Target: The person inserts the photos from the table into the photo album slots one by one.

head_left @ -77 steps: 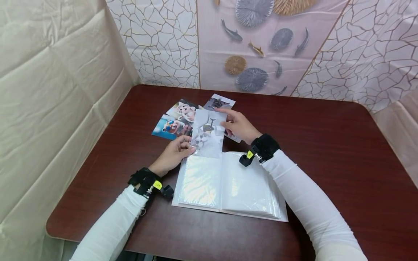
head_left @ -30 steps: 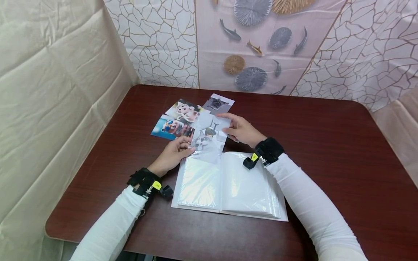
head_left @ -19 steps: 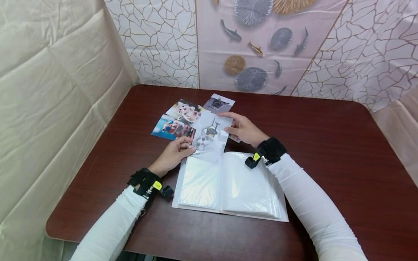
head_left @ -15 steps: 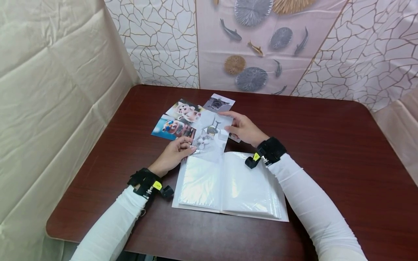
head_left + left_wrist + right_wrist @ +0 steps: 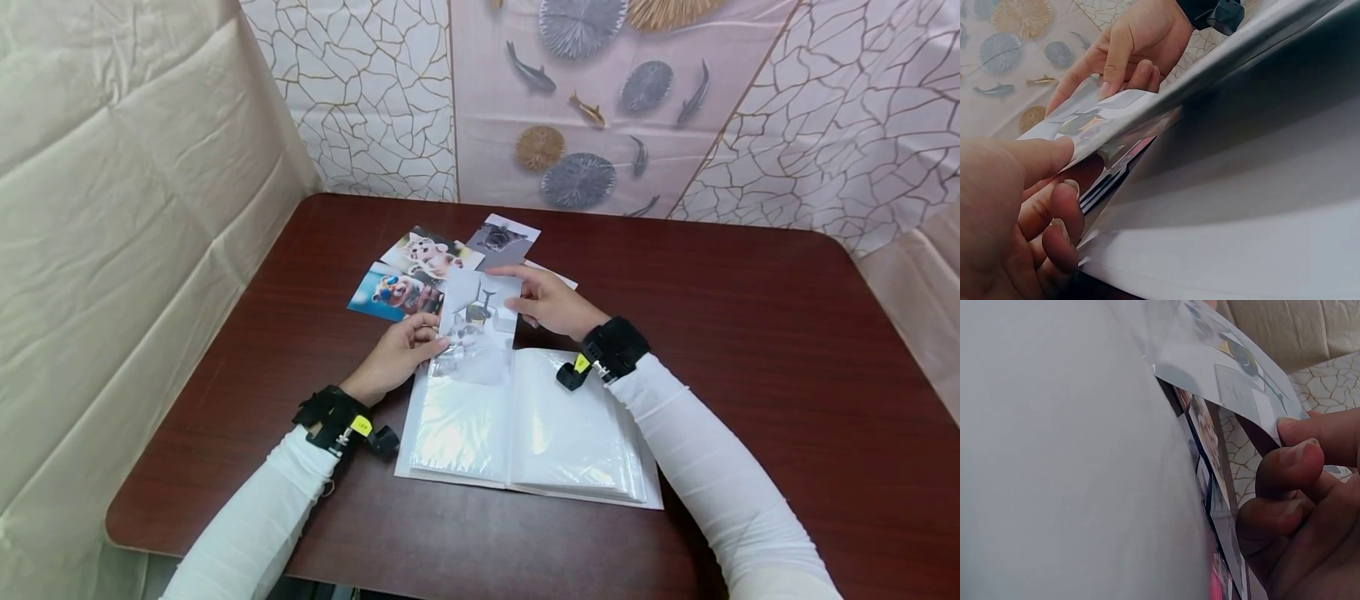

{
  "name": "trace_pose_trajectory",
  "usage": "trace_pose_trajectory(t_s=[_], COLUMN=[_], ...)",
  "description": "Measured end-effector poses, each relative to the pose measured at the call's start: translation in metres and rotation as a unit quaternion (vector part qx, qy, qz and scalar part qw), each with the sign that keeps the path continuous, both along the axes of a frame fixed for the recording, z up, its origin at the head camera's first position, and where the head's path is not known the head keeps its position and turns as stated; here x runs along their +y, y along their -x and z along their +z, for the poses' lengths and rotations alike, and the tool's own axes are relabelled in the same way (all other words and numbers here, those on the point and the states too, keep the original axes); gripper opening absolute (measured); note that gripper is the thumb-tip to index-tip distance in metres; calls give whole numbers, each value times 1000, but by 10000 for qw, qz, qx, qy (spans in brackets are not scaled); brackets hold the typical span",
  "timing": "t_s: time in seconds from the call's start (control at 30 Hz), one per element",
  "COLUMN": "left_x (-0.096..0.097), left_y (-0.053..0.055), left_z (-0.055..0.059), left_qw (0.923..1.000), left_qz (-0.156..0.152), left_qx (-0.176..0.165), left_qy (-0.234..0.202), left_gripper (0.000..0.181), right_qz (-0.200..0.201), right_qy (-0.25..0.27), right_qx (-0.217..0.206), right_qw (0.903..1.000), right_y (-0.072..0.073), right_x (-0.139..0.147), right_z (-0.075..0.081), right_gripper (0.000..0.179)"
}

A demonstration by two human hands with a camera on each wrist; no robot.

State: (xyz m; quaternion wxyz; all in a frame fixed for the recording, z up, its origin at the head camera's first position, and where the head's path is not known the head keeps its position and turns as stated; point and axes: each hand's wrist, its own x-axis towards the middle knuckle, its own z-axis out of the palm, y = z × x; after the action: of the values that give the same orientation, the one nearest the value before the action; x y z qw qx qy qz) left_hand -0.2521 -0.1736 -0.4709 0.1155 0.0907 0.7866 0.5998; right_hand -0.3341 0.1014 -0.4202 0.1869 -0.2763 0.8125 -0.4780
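Near the middle of the table (image 5: 750,375), an album (image 5: 577,433) lay open and flat before the person, who was at six o'clock; spread that way, both pages faced up and neither seemed to need a hand to hold it down. At its eleven o'clock edge was the photograph (image 5: 478,308), a pale print with its lower end under the film of the left page's clear pocket (image 5: 461,425) and its upper part sticking out beyond the page.

The left hand (image 5: 393,354), at ten o'clock, pinched the pocket's mouth and the photograph's edge, thumb above and fingers (image 5: 1063,206) beneath; I judged that this grip steadied the limp film where the paper passed under it. Whether the thumb pressed the film or the bare print I couldn't tell. The right hand (image 5: 555,304), toward twelve o'clock, gripped the photograph's far right side between thumb and fingers. Holding it up there, I supposed, left the lower end unobstructed, and two holds set apart would stop so thin a sheet from twisting.

Beyond the album, other prints overlapped on the table: a blue photograph (image 5: 367,298) toward ten o'clock, a white-cat photograph (image 5: 423,252) toward eleven and a grey photograph (image 5: 502,237) at twelve. Fanned out like that, they looked within easy reach, yet left the pages uncovered.
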Motion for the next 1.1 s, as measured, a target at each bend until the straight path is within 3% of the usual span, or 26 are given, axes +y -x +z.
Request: trace_pose_trajectory(t_s=[0.27,1.1], left_x=[1,1], left_y=[0,0], left_z=[1,2], left_qw=[10000,10000], left_qz=[29,-18], left_qx=[-82,-49], left_qy=[-7,37], left_gripper=[33,31], right_qz=[203,562], right_qy=[-48,-255], right_qx=[-220,-231], right_qw=[9995,9978], right_y=[-2,-8], right_x=[0,0], right_z=[-1,-1], right_gripper=[52,48])
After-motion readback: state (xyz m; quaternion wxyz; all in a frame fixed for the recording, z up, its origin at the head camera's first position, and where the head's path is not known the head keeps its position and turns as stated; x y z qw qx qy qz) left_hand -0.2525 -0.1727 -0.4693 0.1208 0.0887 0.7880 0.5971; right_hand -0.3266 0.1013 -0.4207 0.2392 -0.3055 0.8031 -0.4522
